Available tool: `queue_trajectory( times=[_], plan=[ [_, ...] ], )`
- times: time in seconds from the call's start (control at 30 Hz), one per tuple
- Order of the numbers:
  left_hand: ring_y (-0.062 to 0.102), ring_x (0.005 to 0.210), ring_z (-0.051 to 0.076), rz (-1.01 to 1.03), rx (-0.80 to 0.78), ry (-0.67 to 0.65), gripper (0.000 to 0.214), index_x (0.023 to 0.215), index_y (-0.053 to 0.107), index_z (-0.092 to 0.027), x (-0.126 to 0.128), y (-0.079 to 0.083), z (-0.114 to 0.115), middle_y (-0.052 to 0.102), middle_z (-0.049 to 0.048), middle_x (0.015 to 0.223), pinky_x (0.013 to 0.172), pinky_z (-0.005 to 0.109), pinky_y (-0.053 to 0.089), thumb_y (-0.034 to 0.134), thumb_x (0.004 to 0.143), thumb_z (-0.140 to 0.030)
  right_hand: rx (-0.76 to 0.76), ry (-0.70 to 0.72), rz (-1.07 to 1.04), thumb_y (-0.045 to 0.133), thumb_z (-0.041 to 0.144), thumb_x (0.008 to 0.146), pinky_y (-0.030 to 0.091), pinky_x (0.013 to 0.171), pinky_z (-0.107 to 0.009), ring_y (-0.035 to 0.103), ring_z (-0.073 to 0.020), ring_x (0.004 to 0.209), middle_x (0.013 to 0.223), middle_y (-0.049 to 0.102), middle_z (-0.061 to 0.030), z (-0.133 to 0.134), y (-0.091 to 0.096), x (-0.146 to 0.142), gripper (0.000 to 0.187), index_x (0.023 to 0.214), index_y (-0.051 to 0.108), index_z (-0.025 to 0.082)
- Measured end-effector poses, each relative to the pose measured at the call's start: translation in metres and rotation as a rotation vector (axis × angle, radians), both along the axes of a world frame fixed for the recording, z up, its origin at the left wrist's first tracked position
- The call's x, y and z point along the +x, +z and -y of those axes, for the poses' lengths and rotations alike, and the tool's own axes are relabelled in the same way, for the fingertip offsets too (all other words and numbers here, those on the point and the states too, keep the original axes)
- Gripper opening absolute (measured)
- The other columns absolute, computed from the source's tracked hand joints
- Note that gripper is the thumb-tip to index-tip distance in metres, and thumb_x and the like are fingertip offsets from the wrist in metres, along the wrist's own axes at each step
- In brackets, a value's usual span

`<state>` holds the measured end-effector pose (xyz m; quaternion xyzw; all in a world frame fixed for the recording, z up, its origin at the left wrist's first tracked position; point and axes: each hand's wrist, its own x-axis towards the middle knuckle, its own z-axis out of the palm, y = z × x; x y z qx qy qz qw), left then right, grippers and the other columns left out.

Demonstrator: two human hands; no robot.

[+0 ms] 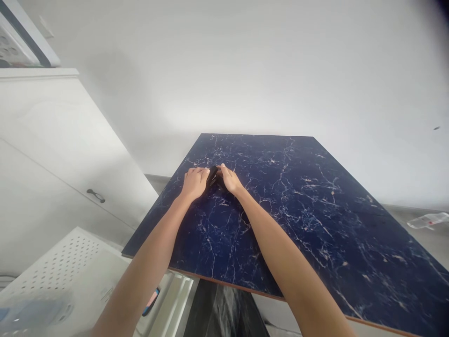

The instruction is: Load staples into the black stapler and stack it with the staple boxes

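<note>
A small dark, glossy black object (212,175) is on the blue marbled tabletop (301,201), between my two hands; its kind I cannot make out. My left hand (196,181) closes over its left side, fingers bent and thumb along its upper edge. On the other side, my right hand (228,178) has its thumb up and its fingers curled in toward the object, partly hidden behind the palm. Both forearms reach forward across the near edge of the table.
A white cabinet (52,154) with a dark handle (96,195) stands left of the table. Below it is a white perforated box (59,262). A pale wall (252,70) rises behind the table. A clear plastic package (428,221) lies beyond its right edge.
</note>
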<state>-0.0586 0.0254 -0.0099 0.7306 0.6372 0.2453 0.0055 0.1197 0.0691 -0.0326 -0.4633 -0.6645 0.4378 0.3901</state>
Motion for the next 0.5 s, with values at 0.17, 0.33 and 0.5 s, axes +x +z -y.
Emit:
queue_trajectory(
  times=[0.17,0.33,0.5],
  plan=[
    [0.048,0.129,0.030,-0.015,0.008,-0.011,0.053,0.129,0.067,-0.024,0.0004,-0.0002,0.0013,0.063,0.0067,0.137,0.108,0.048,0.036,0.021,0.108,-0.042,0.037,-0.007,0.041,0.027,0.054,0.105,0.040,0.112,-0.042,0.062,-0.0237,0.121,0.123,0.071,-0.0059,0.0003,0.0006,-0.0007,0.055,0.135,0.064,0.026],
    [0.048,0.127,0.030,-0.048,0.056,-0.020,0.052,0.127,0.067,-0.024,-0.0002,-0.0027,0.0025,0.063,0.0075,0.136,0.108,0.048,0.035,0.023,0.108,-0.042,0.093,-0.024,0.133,0.037,0.036,0.102,0.043,0.109,-0.038,0.063,-0.0220,0.120,0.125,0.070,-0.0040,0.0004,0.0038,-0.0006,0.042,0.133,0.064,0.026],
    [0.044,0.130,0.030,-0.081,0.058,-0.014,0.052,0.130,0.065,-0.024,0.0009,-0.0042,0.0042,0.062,0.0077,0.137,0.109,0.048,0.034,0.020,0.108,-0.041,0.120,-0.010,0.191,0.044,0.015,0.091,0.042,0.111,-0.037,0.062,-0.0206,0.121,0.129,0.068,-0.0040,-0.0009,0.0025,0.0007,0.050,0.137,0.060,0.025]
  ],
)
